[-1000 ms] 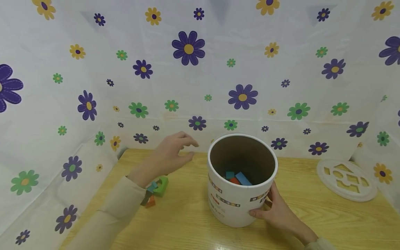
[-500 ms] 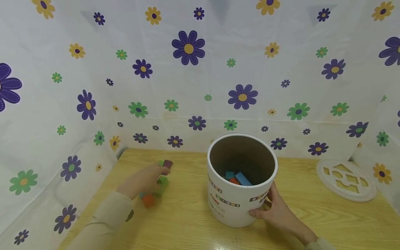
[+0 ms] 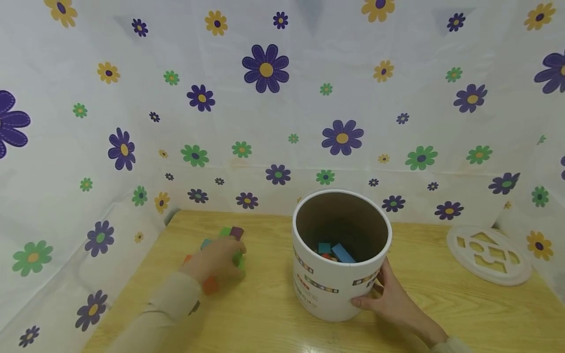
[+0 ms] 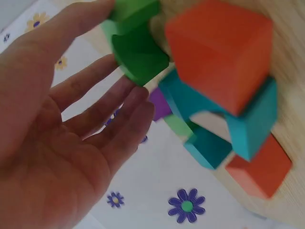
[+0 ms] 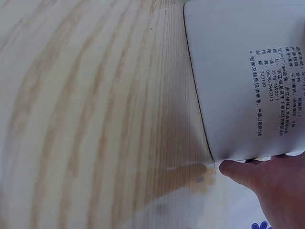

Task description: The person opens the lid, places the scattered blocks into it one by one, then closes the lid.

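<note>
In the head view my left hand (image 3: 216, 260) is low over a group of blocks on the table's left. Its thumb and fingers pinch a green arch block (image 4: 143, 55), clearest in the left wrist view. Close by are an orange cube (image 4: 214, 52), a teal arch block (image 4: 257, 124), a smaller teal block (image 4: 208, 149), another orange block (image 4: 262, 164) and a purple block (image 4: 160, 104). My right hand (image 3: 393, 299) grips the lower right side of a white bucket (image 3: 320, 299), thumb in front. Inside it lie several blocks, including a blue block (image 3: 343, 254).
A white round lid (image 3: 521, 274) with shaped holes lies at the right of the wooden table (image 3: 265, 299). A flower-printed sheet (image 3: 304, 108) rises behind the table and along both sides.
My left hand has dropped from beside the bucket down to the blocks on the left. The green arch block has shifted slightly right. My right hand and the bucket have stayed put.
</note>
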Demonstrator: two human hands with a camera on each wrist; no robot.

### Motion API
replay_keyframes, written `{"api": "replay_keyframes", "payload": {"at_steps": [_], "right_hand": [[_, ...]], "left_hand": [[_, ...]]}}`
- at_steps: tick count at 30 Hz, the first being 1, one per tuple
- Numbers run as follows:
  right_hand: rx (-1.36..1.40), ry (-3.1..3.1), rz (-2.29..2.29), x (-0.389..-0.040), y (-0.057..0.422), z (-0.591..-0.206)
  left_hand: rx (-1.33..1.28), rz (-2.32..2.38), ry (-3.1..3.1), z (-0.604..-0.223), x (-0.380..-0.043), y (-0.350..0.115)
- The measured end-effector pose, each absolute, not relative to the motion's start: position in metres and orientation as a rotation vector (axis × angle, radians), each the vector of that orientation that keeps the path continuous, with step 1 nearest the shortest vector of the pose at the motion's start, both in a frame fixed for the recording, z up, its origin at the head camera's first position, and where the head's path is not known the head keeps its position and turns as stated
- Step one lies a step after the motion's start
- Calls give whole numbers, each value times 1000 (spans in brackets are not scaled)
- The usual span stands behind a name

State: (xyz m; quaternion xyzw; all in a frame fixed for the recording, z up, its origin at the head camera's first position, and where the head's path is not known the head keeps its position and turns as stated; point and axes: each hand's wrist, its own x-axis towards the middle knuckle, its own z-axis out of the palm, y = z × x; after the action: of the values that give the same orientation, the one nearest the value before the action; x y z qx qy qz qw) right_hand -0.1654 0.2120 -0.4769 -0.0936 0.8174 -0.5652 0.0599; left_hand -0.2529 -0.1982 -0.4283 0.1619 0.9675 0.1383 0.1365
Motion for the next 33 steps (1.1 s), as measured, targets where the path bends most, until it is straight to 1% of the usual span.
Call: {"api": "replay_keyframes", "payload": {"at_steps": [7, 20, 24, 29, 33], "right_hand": [[-258, 2451, -1706, -166, 212, -476], [-334, 2486, -1712, -164, 213, -479], [-342, 2493, -1705, -165, 213, -479], [-341, 2499, -1693, -165, 213, -478], [-370, 2502, -1697, -166, 213, -479]], "left_hand": [[525, 434, 2803, -436, -252, -182], [480, 430, 2760, -442, -253, -181], [491, 454, 2743, -437, -253, -181], [437, 510, 2739, -423, -254, -181], [569, 528, 2800, -409, -260, -181]]}}
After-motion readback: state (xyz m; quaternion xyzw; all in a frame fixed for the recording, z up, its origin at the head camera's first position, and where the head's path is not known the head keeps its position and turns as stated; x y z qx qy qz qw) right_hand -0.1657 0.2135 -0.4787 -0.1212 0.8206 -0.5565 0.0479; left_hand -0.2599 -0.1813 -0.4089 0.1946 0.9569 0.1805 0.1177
